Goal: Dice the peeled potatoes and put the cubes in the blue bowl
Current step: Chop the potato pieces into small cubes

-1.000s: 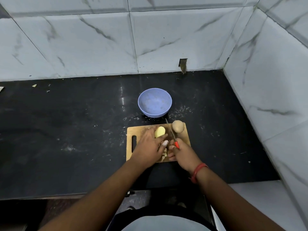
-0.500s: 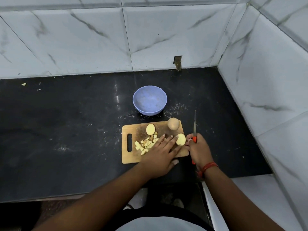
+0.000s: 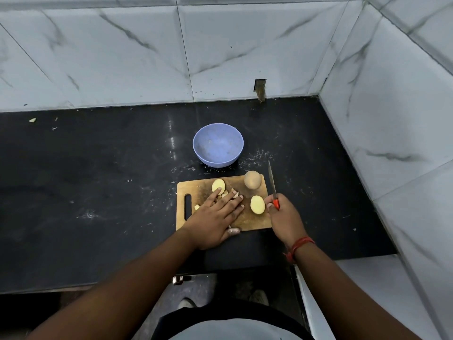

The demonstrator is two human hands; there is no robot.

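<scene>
A round blue bowl with a matte, faintly smudged inside stands on the black table, just beyond the far edge of a wooden cutting board; no potato cubes can be seen in it. The board is a worn, pale-brown rectangle with a slot handle cut near its left end. On it lie small, pale-yellow potato cubes, mostly hidden beneath the person's left hand, which lies flat with fingers straight and spread across the pile, gripping nothing. One smooth oval potato slice rests at the far side of the board, touching the fingertips of that hand; a second oval potato half lies cut face up toward the right, between the two hands. A whole peeled potato, rounder and duller tan, sits at the board's far right corner. The right hand, a red thread bracelet at its wrist, is curled round the red handle of a knife, its thin steel blade pointing away toward the far wall just past the board's right edge. White flecks and crumbs speckle the glossy dark table around the bowl and board. Grey-veined marble tiles line the walls behind and to the right.
</scene>
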